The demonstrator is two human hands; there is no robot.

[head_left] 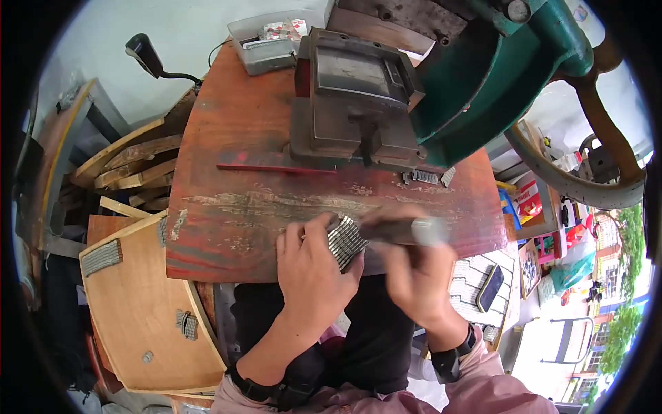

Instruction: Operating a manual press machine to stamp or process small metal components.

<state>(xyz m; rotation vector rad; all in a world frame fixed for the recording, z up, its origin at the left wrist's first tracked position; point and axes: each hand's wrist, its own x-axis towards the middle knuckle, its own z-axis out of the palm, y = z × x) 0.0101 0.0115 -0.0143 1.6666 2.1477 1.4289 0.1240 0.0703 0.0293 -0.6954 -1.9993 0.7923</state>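
My left hand is closed around a bundle of small ridged metal pieces, packed in rows, at the front edge of the worn red wooden table. Just to its right, my right hand grips a dark, hammer-like tool with a round, bright metal end. Motion blurs the tool and the fingers on it. Its left end lies close to the bundle; whether they touch, I cannot tell. Beyond my hands, a few similar metal pieces lie on the table.
A heavy steel block stands at the back beside a green machine frame with a large handwheel. A flat red bar lies before the block. Left is a wooden tray with metal bundles; right, a phone.
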